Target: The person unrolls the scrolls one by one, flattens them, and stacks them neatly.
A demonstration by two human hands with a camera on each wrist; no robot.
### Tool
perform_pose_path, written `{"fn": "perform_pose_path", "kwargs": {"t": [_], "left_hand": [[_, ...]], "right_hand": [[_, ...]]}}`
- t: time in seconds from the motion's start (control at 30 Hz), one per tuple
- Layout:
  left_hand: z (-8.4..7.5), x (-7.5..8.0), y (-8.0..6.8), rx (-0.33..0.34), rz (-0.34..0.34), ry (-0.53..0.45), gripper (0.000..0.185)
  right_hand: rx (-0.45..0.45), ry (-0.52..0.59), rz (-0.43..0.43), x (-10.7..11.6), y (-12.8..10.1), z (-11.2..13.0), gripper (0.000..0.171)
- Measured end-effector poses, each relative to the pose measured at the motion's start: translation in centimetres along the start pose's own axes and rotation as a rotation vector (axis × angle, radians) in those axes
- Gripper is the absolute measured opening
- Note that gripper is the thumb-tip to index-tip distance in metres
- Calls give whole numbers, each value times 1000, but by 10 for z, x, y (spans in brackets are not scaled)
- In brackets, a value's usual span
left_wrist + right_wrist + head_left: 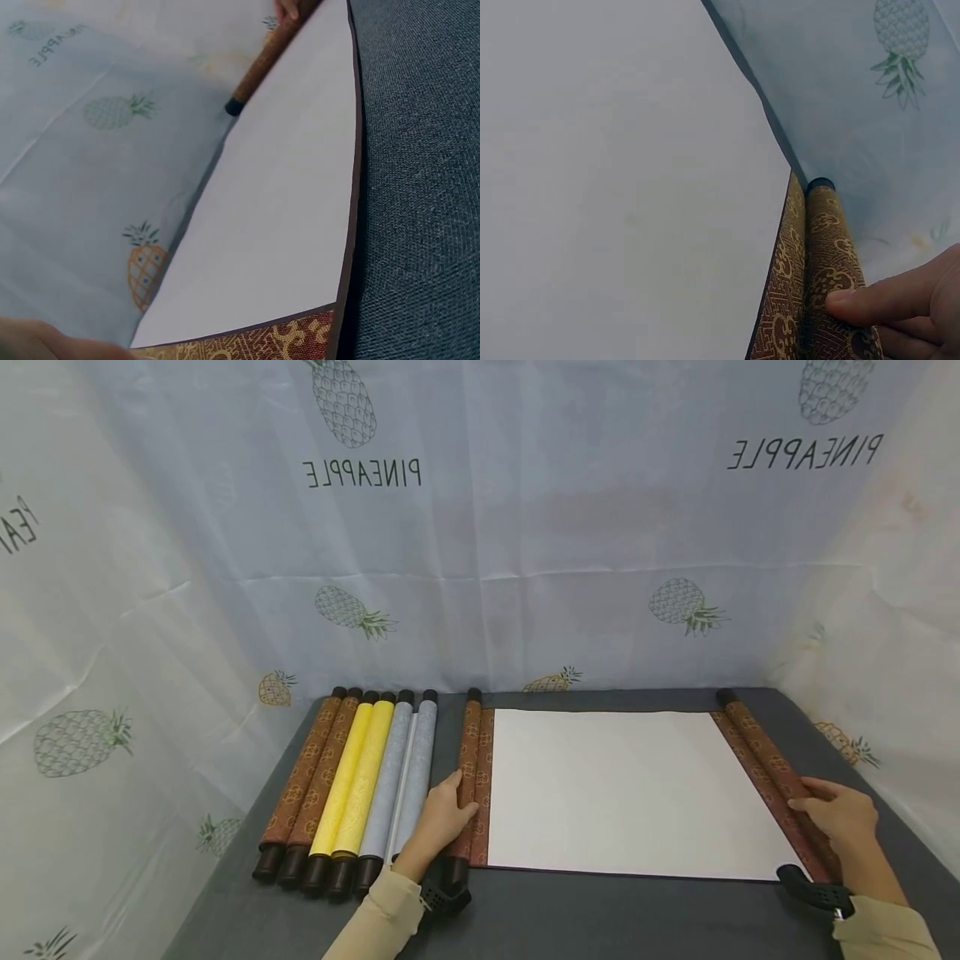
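Observation:
A brown-patterned hanging scroll (622, 793) lies unrolled across the dark table, its blank white paper facing up. My left hand (444, 817) holds the scroll's left roll (469, 739), thumb on the near side; some of its fingers are hidden behind the roll. At the other end my right hand (843, 818) grips the right roll (761, 745). In the right wrist view, the thumb of that hand (900, 300) presses on the gold-patterned brown roll (831, 232), with the fingers curled beneath. The left wrist view catches only the edge of the left hand (52, 343).
Left of the open scroll lie several rolled scrolls side by side: brown ones (303, 768), yellow ones (363, 768) and light blue-grey ones (386, 785), all with dark end knobs. A pineapple-print curtain (487, 527) surrounds the grey table (585, 914) at the back and sides.

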State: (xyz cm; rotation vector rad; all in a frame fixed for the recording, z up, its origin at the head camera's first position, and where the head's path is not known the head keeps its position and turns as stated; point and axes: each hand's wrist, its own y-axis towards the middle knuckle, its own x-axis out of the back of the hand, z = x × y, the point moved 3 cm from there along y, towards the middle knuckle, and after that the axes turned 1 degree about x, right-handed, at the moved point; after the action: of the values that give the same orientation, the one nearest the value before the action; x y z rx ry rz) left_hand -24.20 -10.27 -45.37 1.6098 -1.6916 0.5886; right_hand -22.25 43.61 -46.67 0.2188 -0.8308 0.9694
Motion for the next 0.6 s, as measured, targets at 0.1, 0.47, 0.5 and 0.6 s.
{"fn": "perform_pose_path", "kwargs": {"t": [0.1,0.47,0.5,0.6], "left_hand": [[-1,0,0,-6,5,0,61],[-3,0,-4,1,61,-17,64],[-3,1,-4,-3,64,-23,64],[-4,3,-4,-23,70,-22,62]], "right_hand": [[-3,-1,12,0,2,-2,64],[94,-64,-41,1,0,-1,59],[111,-71,-49,1,-1,0,58],[168,-88,-80,1,-5,3,53]]}}
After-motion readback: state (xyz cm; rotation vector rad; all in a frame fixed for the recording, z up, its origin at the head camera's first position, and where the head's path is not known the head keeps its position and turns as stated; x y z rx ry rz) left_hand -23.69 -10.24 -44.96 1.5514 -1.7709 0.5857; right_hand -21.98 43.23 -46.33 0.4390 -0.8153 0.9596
